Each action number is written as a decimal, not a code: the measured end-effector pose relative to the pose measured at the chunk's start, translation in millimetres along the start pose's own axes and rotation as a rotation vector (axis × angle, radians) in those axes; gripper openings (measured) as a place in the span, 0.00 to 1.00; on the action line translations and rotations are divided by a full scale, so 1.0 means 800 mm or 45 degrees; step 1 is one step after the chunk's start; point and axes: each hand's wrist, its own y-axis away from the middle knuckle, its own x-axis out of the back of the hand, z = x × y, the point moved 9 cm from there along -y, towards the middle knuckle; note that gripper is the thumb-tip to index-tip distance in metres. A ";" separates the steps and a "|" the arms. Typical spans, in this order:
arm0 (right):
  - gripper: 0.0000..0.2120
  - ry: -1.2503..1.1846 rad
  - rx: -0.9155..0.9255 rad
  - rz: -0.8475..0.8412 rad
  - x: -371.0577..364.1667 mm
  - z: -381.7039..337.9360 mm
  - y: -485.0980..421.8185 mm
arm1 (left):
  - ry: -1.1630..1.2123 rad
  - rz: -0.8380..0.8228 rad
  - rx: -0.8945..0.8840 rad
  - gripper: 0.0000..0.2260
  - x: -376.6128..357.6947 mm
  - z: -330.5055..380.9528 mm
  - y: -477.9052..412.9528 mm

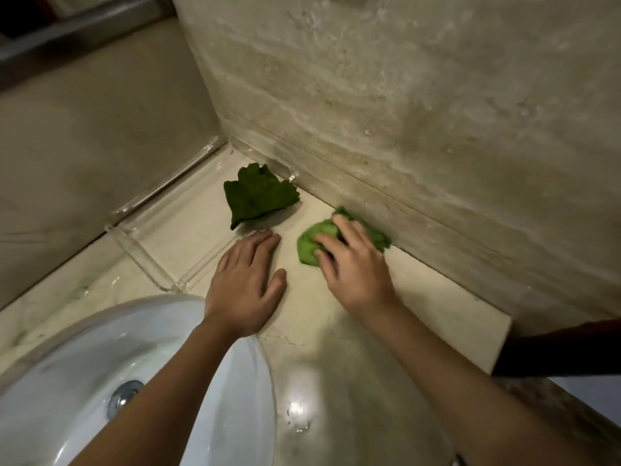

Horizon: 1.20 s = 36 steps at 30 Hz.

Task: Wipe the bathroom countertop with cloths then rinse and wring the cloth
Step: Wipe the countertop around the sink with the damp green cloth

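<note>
A bunched light green cloth lies on the beige countertop against the foot of the stone wall. My right hand presses down on it, fingers curled over the cloth. A darker green cloth lies crumpled in the corner, inside a clear acrylic tray. My left hand rests flat on the countertop just below that dark cloth, fingers spread, holding nothing and not touching the cloth.
A white basin with a metal drain fills the lower left, under my left forearm. Stone walls close the corner behind and to the right. The countertop's right edge drops off to a dark gap.
</note>
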 end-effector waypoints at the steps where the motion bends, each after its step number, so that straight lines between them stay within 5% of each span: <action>1: 0.09 -0.001 0.016 -0.017 -0.011 -0.008 -0.016 | -0.003 0.001 0.000 0.27 0.000 0.000 0.000; 11: 0.16 0.031 -0.187 0.040 0.112 0.085 0.119 | 0.030 -0.013 0.003 0.28 0.003 0.000 -0.002; 17: 0.12 0.049 -0.277 0.045 0.081 0.076 0.081 | 0.017 -0.039 -0.039 0.27 0.001 0.007 0.001; 23: 0.11 -0.115 0.003 -0.199 0.081 0.019 0.153 | 0.135 -0.023 0.010 0.25 -0.012 0.060 0.045; 31: 0.11 -0.005 -0.307 0.056 0.083 0.061 0.108 | -0.022 -0.007 0.063 0.26 -0.020 0.064 0.049; 36: 0.10 -0.093 0.029 -0.119 0.081 0.000 0.164 | -0.014 -0.036 0.054 0.27 -0.020 0.066 0.051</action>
